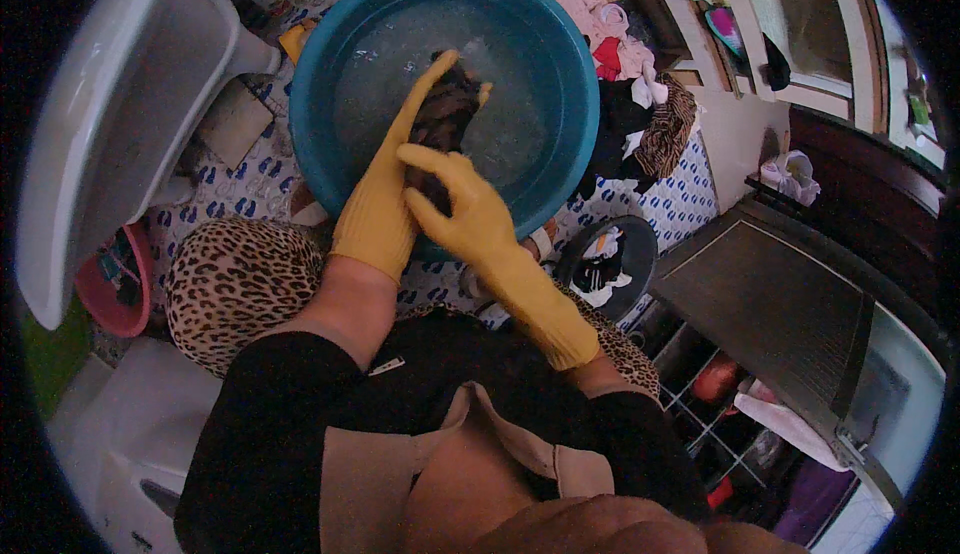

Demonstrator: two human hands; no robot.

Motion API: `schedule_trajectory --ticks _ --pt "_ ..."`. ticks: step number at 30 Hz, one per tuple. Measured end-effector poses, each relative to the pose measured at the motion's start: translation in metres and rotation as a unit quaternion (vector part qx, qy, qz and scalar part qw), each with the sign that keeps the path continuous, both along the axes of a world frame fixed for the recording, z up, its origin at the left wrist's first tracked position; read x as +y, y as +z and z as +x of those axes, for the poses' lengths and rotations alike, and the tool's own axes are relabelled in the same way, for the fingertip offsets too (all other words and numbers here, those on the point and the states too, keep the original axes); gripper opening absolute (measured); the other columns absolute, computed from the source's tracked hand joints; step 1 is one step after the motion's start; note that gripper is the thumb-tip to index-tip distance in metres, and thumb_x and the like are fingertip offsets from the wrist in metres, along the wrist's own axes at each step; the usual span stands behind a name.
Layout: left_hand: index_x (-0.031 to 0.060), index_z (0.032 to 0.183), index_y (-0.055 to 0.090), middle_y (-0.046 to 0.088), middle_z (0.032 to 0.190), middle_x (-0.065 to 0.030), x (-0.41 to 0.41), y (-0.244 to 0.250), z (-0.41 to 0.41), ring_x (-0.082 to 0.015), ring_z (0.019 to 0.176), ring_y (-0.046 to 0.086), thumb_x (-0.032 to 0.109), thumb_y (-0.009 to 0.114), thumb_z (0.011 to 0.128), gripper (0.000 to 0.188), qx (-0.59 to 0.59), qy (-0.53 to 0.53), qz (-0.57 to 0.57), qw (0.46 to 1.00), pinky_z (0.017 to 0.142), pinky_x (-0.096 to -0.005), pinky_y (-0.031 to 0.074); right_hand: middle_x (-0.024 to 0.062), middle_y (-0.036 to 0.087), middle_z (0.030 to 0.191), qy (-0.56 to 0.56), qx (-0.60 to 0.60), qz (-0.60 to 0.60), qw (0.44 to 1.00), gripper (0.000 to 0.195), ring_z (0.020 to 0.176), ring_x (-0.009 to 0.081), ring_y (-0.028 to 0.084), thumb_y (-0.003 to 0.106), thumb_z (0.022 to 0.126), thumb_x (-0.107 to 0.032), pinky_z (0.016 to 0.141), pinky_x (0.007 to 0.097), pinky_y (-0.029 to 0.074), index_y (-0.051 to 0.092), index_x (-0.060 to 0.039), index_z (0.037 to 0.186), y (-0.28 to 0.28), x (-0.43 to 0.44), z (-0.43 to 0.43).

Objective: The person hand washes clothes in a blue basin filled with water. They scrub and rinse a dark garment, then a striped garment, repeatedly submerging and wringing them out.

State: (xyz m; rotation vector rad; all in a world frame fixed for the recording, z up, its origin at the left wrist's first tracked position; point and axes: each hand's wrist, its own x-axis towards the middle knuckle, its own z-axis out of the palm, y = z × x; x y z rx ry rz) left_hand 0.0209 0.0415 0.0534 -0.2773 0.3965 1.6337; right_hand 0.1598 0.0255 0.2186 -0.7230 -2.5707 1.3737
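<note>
Both my hands wear yellow ribbed rubber gloves over a large round teal plastic basin (574,104) that holds cloudy water (517,126). My left hand (409,141) reaches up into the basin, its fingers spread around a dark brown wet cloth (442,115); the cloth lies across its palm. Just below and to the right, my right hand (461,201) has its thumb and forefinger apart at the lower end of the cloth. Whether those fingers pinch the cloth is not plain.
Piled clothes (619,119) lie right of the basin, near a dark bucket (645,261) with garments. A large white plastic tub (142,104) leans at the left, above a pink basin (139,306). A wire-grid rack (705,419) stands at lower right.
</note>
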Motion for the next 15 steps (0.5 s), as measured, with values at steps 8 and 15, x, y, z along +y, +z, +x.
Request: schedule_trajectory --ticks 8,15 --pt "0.0035 0.133 0.059 0.064 0.127 -0.0175 0.016 0.037 0.013 -0.0313 0.116 0.060 0.056 0.063 0.090 0.068 0.025 0.061 -0.044 0.997 0.101 -0.0424 0.047 0.0214 0.066 0.112 -0.102 0.008 0.163 0.981 0.057 0.100 0.0403 0.068 0.081 0.082 -0.031 0.084 0.0425 0.057 0.059 -0.0080 0.129 -0.014 0.012 -0.028" --pt "0.0031 0.131 0.059 0.065 0.124 -0.0172 0.035 0.077 0.017 -0.0303 0.113 0.062 0.053 0.062 0.091 0.064 0.063 0.117 -0.190 0.973 0.098 -0.0426 0.049 0.0179 0.072 0.099 -0.211 0.014 0.218 0.953 0.031 0.094 0.0370 0.071 0.076 0.085 -0.030 0.079 0.0400 0.056 0.069 -0.0053 0.102 -0.040 0.073 -0.046"
